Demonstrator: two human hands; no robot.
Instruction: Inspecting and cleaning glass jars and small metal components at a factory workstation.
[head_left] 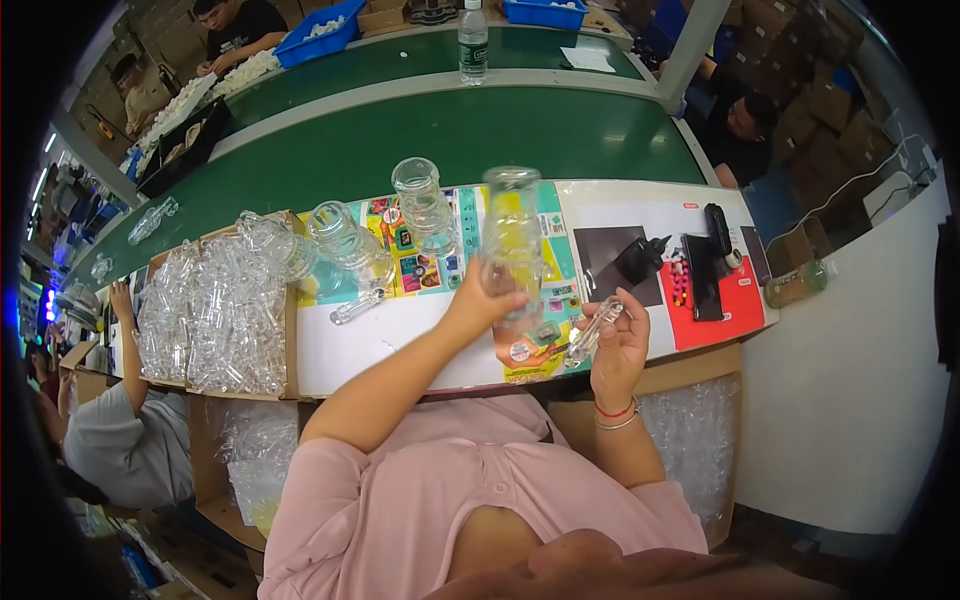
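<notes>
My left hand is closed around the lower part of a tall clear vessel, held upright over the printed sheets and slightly blurred. Between the fingers and thumb of my right hand is a small clear elongated plastic piece, tilted. A similar clear piece lies on the white sheet to the left. Beyond it stand two ribbed clear vessels, one nearer and one farther back.
Left of me, a cardboard box is heaped with clear pieces. On the right lie a black dropper bottle, a dark phone and a greenish bottle. A water bottle stands on the far ledge. Other people sit nearby.
</notes>
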